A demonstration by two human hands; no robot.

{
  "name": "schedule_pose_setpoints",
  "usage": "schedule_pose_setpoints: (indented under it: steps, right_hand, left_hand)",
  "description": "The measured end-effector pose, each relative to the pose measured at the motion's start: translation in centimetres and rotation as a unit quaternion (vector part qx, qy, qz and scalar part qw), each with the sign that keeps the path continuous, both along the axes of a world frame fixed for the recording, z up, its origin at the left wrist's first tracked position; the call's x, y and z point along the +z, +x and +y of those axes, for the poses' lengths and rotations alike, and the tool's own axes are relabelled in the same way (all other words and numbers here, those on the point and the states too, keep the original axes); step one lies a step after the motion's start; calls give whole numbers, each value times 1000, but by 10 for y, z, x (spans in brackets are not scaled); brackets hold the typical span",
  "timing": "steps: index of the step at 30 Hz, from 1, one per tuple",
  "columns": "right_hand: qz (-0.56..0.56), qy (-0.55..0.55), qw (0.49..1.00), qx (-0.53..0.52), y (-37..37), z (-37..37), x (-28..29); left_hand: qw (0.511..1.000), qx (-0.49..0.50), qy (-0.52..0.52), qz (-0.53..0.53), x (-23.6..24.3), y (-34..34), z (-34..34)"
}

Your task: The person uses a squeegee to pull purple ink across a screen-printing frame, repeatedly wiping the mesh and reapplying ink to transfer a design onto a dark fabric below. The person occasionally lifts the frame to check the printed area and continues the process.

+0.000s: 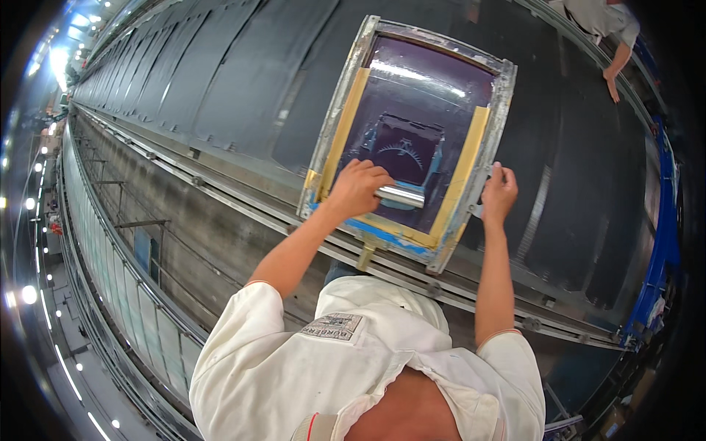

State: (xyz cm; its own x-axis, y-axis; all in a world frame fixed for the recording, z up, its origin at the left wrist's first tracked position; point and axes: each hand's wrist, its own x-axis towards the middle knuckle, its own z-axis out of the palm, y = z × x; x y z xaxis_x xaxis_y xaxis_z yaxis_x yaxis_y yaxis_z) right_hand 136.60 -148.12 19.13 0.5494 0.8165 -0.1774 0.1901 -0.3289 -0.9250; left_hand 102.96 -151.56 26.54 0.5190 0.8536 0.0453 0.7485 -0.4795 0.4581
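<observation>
A screen printing frame (504, 95) with worn metal sides lies tilted over the long dark table. Yellow tape (460, 176) lines its mesh, and blue tape or ink marks the near end. A dark square patch with a pale curved design shows in the mesh's middle, with blue smears around it. My left hand (358, 187) is closed around one end of a squeegee (401, 195) with a shiny metal holder, low on the mesh. At the frame's right side, my right hand (499, 192) has curled fingers and grips the edge; its fingertips are partly hidden.
The long table (243, 95) carries a row of dark fabric panels toward the far left. A metal rail (220, 187) runs along its near edge. Another person's hand (611, 84) is over the table at the far right. A blue structure (665, 220) stands at the right end.
</observation>
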Motion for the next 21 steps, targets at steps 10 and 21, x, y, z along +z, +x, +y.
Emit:
schedule_pose_setpoints:
  steps: [10, 21]
  right_hand:
    - [-60, 36, 998, -7, 2, -2, -18]
    - [-309, 16, 897, 317, -24, 63, 74]
  left_hand:
    - [997, -30, 59, 26, -21, 5, 7]
    - [995, -71, -46, 57, -4, 25, 153]
